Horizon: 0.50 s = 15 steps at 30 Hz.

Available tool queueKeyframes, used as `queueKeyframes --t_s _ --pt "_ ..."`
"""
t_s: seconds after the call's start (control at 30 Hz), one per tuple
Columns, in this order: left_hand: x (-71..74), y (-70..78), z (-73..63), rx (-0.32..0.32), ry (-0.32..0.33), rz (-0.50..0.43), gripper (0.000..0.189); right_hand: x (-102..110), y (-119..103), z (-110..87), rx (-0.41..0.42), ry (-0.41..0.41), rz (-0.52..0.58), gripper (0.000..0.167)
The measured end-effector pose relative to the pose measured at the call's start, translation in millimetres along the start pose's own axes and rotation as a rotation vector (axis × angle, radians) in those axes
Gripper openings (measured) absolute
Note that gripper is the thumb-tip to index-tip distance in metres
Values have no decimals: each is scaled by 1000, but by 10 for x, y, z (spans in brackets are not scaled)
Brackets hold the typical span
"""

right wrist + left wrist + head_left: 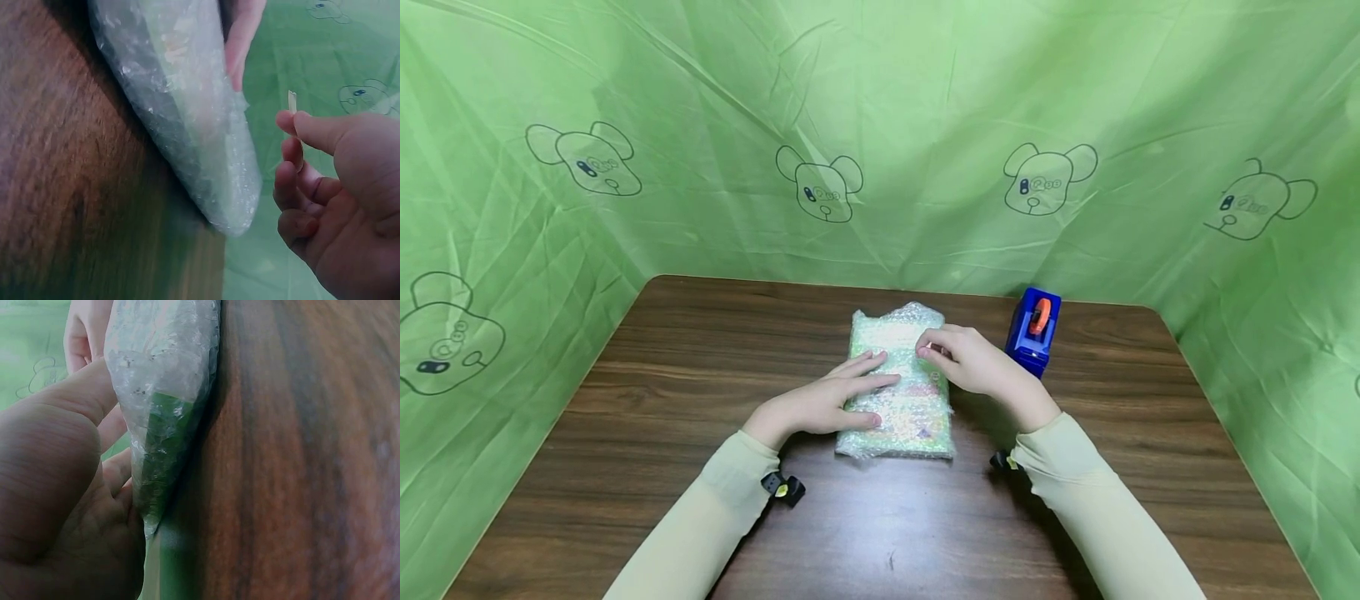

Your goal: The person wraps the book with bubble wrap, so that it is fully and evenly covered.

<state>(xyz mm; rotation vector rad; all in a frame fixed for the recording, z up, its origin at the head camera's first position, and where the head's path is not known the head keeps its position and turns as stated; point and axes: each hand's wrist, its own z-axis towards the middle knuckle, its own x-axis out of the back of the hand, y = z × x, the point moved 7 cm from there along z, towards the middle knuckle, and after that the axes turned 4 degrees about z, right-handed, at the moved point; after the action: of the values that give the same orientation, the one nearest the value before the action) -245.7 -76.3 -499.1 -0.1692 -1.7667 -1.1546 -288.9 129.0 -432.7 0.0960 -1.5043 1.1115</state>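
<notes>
A flat package in clear bubble wrap (913,417) lies on the table, with something green and pale showing through. My left hand (827,402) rests on its left side, fingers spread and straight across the wrap. Just above the package's right edge is my right hand (973,360), thumb and forefinger pressed together. The right wrist view shows those fingertips pinching a short, pale strip of tape (292,102), with the other fingers curled in. Most of the strip is hidden by the fingers. In the left wrist view the wrap's end (165,369) looks folded and crinkled.
A blue tape dispenser (1028,346) with an orange core stands at the back right, beyond my right hand. The dark wooden table (700,358) has green cloth (917,225) printed with bear faces hanging behind it and at both sides.
</notes>
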Motion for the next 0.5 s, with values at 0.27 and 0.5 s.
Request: queueKeyframes --t_s 0.27,0.5 --pt "0 -10 -3 0 3 -6 71 -90 84 141 -37 -78 -17 16" --pt "19 22 -10 6 -6 -22 71 -114 109 204 -50 -96 7 17"
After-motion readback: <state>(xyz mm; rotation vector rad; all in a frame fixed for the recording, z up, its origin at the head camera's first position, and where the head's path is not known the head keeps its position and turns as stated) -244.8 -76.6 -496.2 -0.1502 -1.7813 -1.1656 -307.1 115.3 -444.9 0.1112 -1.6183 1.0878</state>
